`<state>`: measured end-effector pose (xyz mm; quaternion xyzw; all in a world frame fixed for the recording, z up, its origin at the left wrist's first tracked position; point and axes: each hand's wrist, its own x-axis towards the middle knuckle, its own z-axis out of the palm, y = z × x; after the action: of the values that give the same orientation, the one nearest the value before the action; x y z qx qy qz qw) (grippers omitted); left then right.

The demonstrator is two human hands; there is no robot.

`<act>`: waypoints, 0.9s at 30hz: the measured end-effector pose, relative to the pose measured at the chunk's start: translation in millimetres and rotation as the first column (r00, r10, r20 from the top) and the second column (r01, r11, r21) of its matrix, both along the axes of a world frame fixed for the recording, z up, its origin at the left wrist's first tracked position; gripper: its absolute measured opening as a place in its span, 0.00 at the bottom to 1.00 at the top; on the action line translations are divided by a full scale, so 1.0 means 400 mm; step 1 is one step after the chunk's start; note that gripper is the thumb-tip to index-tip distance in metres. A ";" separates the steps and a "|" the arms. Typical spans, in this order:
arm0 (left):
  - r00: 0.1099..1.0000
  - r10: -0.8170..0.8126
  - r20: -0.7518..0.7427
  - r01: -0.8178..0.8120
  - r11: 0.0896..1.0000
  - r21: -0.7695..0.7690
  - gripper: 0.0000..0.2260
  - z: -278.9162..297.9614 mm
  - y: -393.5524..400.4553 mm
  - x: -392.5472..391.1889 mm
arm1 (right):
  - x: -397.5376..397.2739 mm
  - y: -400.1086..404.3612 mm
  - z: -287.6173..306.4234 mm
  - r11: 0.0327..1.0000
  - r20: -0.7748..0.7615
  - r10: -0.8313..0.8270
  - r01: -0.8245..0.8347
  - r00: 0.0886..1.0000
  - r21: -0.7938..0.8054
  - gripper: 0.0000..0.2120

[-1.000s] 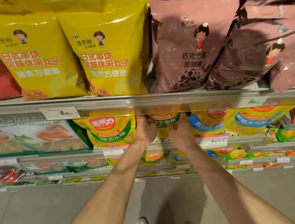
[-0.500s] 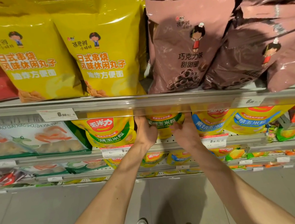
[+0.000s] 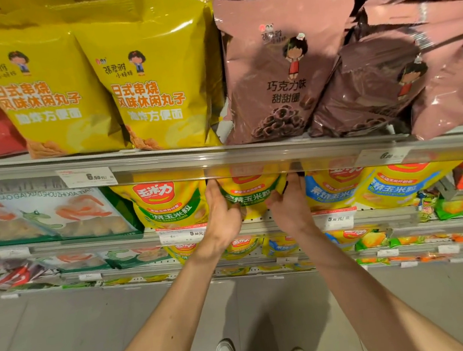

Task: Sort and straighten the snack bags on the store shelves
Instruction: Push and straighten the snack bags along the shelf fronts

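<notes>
Hands flank the corn bag (image 3: 251,194) at the second shelf's front edge: left hand (image 3: 223,215) and right hand (image 3: 291,207) clamp fingers on its sides, likely to square it with its neighbours.

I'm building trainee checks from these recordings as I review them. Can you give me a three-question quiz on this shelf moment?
1. True or false: both the left hand and the right hand grip the same yellow corn snack bag with the green band.
2. Which shelf holds that bag? A) the top shelf with the large yellow foil bags B) the shelf just under the grey price rail C) the floor
3. Fill in: to the right of the held bag stands a yellow corn bag with a ___ band.

Key: 1 true; 2 B; 3 blue.
</notes>
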<state>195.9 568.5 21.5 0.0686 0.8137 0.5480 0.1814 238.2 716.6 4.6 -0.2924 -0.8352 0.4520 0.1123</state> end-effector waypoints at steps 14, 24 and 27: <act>0.970 -0.086 -0.226 0.060 0.991 -0.119 0.37 -0.031 -0.054 0.031 | 0.004 0.027 -0.015 0.998 0.009 0.045 -0.044 0.999 -0.033 0.28; 0.916 -0.242 -0.321 0.154 0.949 -0.276 0.33 -0.037 -0.097 0.023 | 0.032 0.000 -0.015 0.993 -0.033 0.092 -0.089 0.995 0.077 0.24; 0.897 -0.250 -0.366 0.149 0.947 -0.283 0.30 -0.042 -0.101 0.026 | 0.084 -0.016 -0.010 0.970 -0.065 0.058 -0.041 0.996 0.241 0.33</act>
<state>206.4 528.1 4.5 0.2387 0.8840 0.3948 0.0755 271.7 710.3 0.5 -0.2394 -0.8862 0.3606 0.1651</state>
